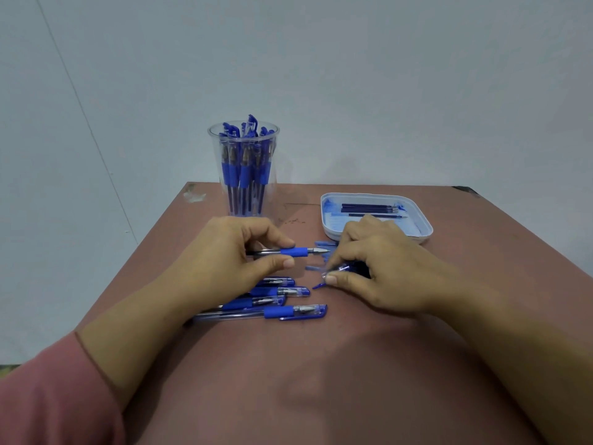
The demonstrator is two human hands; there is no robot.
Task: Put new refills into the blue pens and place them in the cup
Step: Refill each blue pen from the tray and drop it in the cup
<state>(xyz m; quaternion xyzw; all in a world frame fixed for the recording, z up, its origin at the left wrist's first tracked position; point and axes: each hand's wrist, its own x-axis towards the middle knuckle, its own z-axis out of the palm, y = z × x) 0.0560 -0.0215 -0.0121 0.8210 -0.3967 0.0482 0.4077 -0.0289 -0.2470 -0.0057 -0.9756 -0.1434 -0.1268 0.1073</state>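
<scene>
Hands work close together over the bench (321, 380). The left hand (224, 252) pinches an uncapped blue pen (293, 252) between thumb and fingers, held level with its tip toward the right hand (375, 264), presumably for capping. The right hand pinches a cap (340, 271) just short of that tip. The cup (269, 194), beyond the left hand, stands upright with pens in it. The tray (423, 229), beyond the right hand, keeps refills (369, 208) within reach. Capped pens (279, 300) lie beside the left wrist, probably awaiting service.
</scene>
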